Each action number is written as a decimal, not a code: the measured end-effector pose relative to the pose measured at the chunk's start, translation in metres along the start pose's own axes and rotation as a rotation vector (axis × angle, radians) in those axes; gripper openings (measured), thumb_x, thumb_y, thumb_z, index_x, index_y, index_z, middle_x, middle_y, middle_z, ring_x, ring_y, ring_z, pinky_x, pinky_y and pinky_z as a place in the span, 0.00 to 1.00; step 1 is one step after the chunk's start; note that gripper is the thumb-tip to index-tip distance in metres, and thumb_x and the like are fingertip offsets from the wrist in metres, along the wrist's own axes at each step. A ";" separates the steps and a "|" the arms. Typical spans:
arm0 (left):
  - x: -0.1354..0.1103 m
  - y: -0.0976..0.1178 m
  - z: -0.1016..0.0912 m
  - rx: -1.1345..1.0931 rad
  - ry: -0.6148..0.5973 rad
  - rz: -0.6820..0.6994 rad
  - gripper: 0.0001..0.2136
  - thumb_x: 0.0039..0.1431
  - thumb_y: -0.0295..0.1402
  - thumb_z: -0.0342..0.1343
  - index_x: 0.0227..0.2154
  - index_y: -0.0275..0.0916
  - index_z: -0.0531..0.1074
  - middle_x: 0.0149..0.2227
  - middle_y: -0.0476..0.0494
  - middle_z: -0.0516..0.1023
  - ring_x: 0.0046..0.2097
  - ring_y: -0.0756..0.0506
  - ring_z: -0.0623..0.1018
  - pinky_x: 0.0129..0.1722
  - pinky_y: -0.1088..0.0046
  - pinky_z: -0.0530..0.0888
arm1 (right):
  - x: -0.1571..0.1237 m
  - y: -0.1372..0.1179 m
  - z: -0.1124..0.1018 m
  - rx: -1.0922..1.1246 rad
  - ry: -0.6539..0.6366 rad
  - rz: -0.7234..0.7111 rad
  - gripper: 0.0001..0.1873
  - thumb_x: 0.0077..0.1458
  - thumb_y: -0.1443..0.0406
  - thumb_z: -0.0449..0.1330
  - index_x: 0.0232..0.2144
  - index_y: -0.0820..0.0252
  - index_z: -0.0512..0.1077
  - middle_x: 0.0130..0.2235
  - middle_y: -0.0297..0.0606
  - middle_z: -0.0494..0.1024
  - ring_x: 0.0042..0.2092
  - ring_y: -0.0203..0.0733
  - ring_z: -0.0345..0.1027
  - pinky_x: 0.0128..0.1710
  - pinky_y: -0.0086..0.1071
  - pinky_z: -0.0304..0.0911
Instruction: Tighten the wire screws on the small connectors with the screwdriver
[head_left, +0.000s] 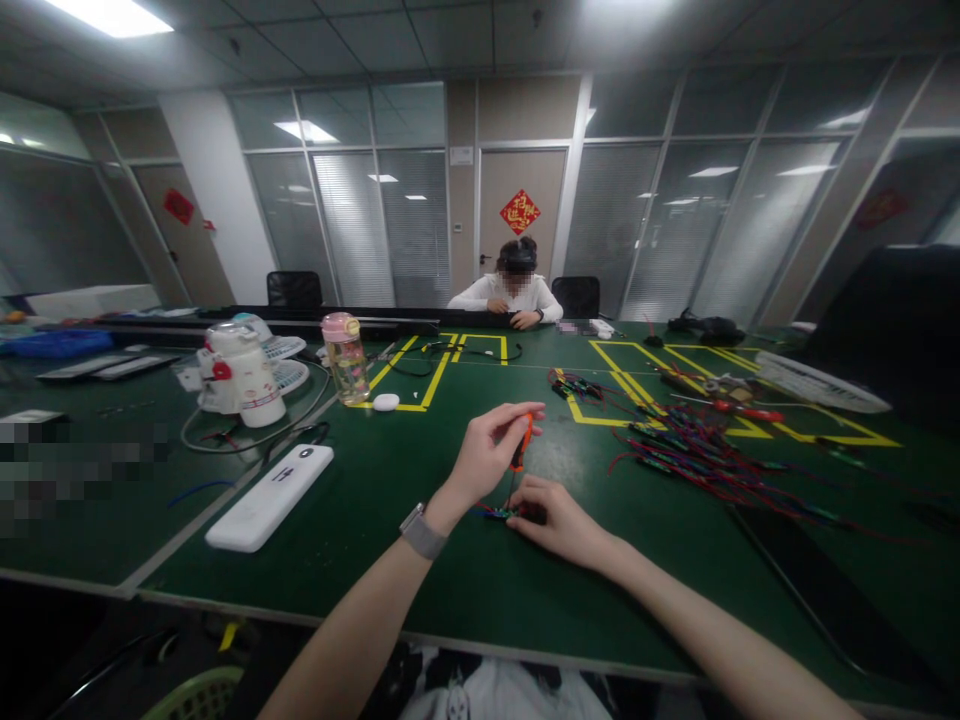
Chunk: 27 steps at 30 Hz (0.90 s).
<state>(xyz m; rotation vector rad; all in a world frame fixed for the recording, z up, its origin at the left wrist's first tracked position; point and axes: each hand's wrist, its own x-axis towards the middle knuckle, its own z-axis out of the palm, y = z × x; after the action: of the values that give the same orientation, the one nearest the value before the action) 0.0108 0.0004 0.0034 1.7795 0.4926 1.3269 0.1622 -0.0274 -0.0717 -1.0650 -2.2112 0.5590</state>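
Observation:
My left hand, with a watch on its wrist, is closed around a small orange-handled tool held upright over the green table. Just below it my right hand presses its fingers down on a small dark wired part lying on the table. The tool's tip points down toward that part. Red and black wires run from the part under my right hand.
A heap of red and black wired parts lies to the right, with a red-handled screwdriver and a white fan guard. On the left are a white power bank, a white kettle-like device and a pink bottle. A person sits across the table.

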 end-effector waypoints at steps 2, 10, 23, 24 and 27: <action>0.000 0.001 -0.001 0.026 0.003 0.004 0.12 0.61 0.35 0.52 0.44 0.38 0.75 0.42 0.39 0.77 0.40 0.46 0.78 0.40 0.72 0.74 | 0.000 0.000 0.000 0.001 0.001 0.005 0.02 0.51 0.70 0.61 0.30 0.60 0.74 0.32 0.35 0.70 0.32 0.37 0.64 0.31 0.28 0.60; -0.002 0.001 0.000 0.275 0.102 0.133 0.06 0.56 0.34 0.59 0.35 0.40 0.78 0.31 0.47 0.69 0.33 0.50 0.70 0.33 0.76 0.69 | -0.001 -0.001 0.000 -0.009 0.000 0.009 0.02 0.51 0.70 0.61 0.30 0.60 0.74 0.32 0.35 0.70 0.32 0.37 0.65 0.31 0.29 0.60; 0.000 -0.001 -0.003 0.396 0.157 0.203 0.04 0.56 0.31 0.59 0.34 0.39 0.77 0.31 0.48 0.68 0.34 0.50 0.71 0.36 0.75 0.69 | 0.000 -0.004 -0.001 -0.039 -0.007 0.018 0.04 0.51 0.72 0.61 0.31 0.62 0.75 0.32 0.35 0.70 0.32 0.37 0.64 0.32 0.29 0.60; 0.000 -0.002 -0.003 0.417 0.170 0.211 0.04 0.56 0.31 0.60 0.34 0.39 0.77 0.31 0.49 0.67 0.34 0.50 0.70 0.36 0.75 0.69 | 0.000 -0.004 -0.001 -0.035 -0.007 0.015 0.04 0.51 0.72 0.61 0.31 0.62 0.75 0.32 0.36 0.70 0.32 0.37 0.64 0.32 0.29 0.60; -0.001 -0.002 -0.002 0.396 0.114 0.203 0.08 0.60 0.32 0.54 0.40 0.41 0.76 0.35 0.46 0.70 0.36 0.49 0.72 0.39 0.73 0.70 | 0.000 -0.002 -0.001 -0.027 -0.007 0.014 0.03 0.51 0.71 0.62 0.31 0.62 0.75 0.32 0.36 0.70 0.32 0.37 0.64 0.32 0.29 0.60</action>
<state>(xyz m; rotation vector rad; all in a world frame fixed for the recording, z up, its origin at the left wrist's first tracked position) 0.0090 0.0016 0.0018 2.1290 0.6906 1.5590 0.1616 -0.0286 -0.0697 -1.0945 -2.2248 0.5409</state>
